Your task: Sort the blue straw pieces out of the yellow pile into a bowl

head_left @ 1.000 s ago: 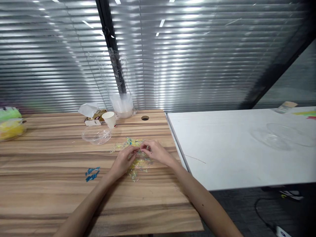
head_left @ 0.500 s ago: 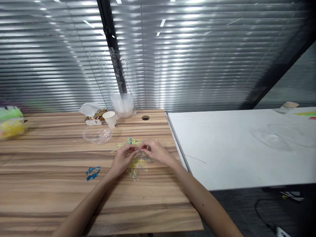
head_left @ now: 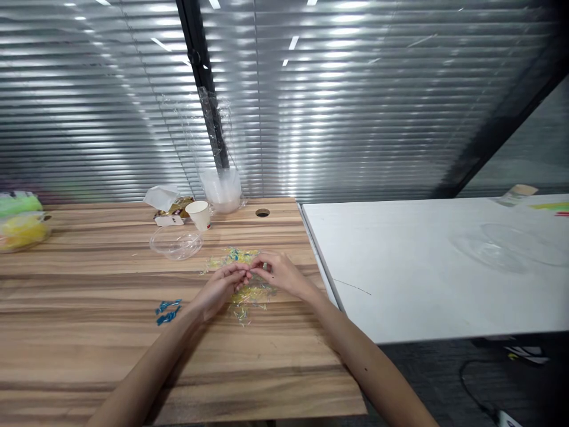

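Fingertips of my left hand and my right hand meet in a pinch over a scattered heap of thin yellow, clear and blue strips. Whatever lies between the fingertips is too small to make out. Part of the heap is hidden beneath both hands. To the left of my left forearm lie two small groups of blue strips on the wooden table. Beyond the left hand stands a clear plastic bowl.
Behind the bowl are a paper cup, a tissue pack and stacked plastic tubs in film. Bags with green and yellow contents sit far left. A white table adjoins on the right, bearing clear lids.
My left hand has rolled slightly, its fingers now turned more upward at the pinch. The right hand stays almost in place. The things on the tables have not moved.
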